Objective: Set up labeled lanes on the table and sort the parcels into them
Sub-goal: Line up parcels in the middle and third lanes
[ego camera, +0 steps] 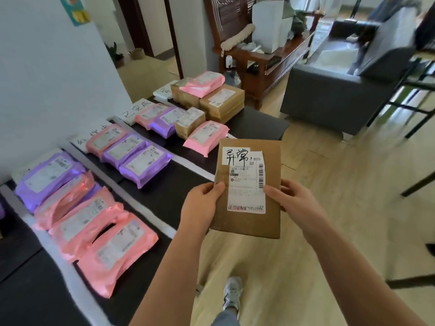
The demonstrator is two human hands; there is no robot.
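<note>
Brown parcel (247, 189) with a handwritten white label was held up over the wooden floor, just beside the dark table (164, 196). The left hand (202, 203) pinched its left edge and the right hand (292, 201) its right, thumbs in front. Pink mailers (113, 250) and purple mailers (138, 161) lay in taped lanes.

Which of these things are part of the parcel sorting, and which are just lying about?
Job: brown parcel in left hand and right hand; pink parcels; purple parcels; lane labels; table.
Lying about: grey sofa; wooden bench; potted plant.
</note>
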